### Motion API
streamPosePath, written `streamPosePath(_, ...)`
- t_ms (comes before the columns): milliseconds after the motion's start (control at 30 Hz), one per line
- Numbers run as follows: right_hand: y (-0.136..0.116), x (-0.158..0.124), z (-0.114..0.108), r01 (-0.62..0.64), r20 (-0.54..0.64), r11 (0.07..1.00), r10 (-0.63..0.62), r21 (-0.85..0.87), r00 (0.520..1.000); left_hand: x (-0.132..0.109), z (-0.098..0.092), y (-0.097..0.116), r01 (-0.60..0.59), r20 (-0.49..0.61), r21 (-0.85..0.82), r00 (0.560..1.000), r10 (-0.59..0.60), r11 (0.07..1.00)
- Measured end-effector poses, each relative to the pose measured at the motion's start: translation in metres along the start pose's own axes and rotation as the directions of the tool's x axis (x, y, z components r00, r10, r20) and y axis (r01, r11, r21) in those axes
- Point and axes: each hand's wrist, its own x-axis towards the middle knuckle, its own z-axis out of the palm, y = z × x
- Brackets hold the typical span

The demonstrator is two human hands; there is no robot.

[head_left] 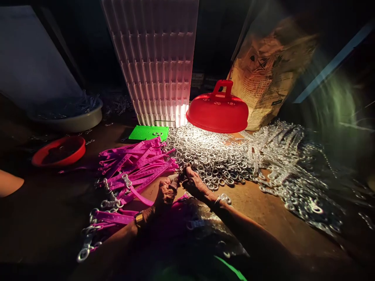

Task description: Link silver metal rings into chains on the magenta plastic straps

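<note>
My left hand [166, 190] and my right hand [197, 183] meet just in front of a heap of silver metal rings [213, 156]. Both are closed, fingertips pinched close together on something too small and dark to name. Left of them lies a pile of magenta perforated straps [137, 158]. More magenta straps [113, 217] lie nearer, some with short lengths of silver chain [84, 244] at their ends. Clear plastic [205, 214] with metal pieces lies beneath my right wrist.
A red shaded lamp [218, 111] hangs low over the rings. Silver chains [281, 156] spread rightward. Behind are a green perforated tray [149, 133], a ribbed panel [164, 66] and a paper sack [263, 70]. Leftward are a red bowl [77, 150], a pale basin [84, 121] and another person's arm [10, 183].
</note>
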Motion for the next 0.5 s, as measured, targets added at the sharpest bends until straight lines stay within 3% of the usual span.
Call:
streamPosePath(133,-0.003,0.014,-0.004,0.033,0.004,0.999,-0.033,0.007,0.999,0.0,0.0,0.004,-0.029,-0.094,0.054,0.995,0.034,0.998)
streamPosePath(200,-0.01,0.02,-0.009,0.053,0.042,0.998,-0.054,0.016,0.998,-0.002,-0.004,0.011,0.052,-0.041,0.041,0.998,-0.051,0.998)
streamPosePath(300,-0.029,0.018,-0.023,0.105,0.192,0.994,-0.097,-0.027,0.977,-0.008,-0.012,0.028,0.168,0.078,-0.014,0.983,-0.167,0.986)
streamPosePath(433,-0.055,-0.014,-0.036,0.234,0.365,0.959,-0.162,-0.162,0.917,-0.024,-0.019,0.065,0.319,0.203,-0.031,0.93,-0.307,0.947)
streamPosePath(500,-0.061,-0.042,-0.037,0.204,0.355,0.966,-0.136,-0.16,0.925,-0.036,-0.019,0.08,0.371,0.269,0.051,0.889,-0.37,0.927)
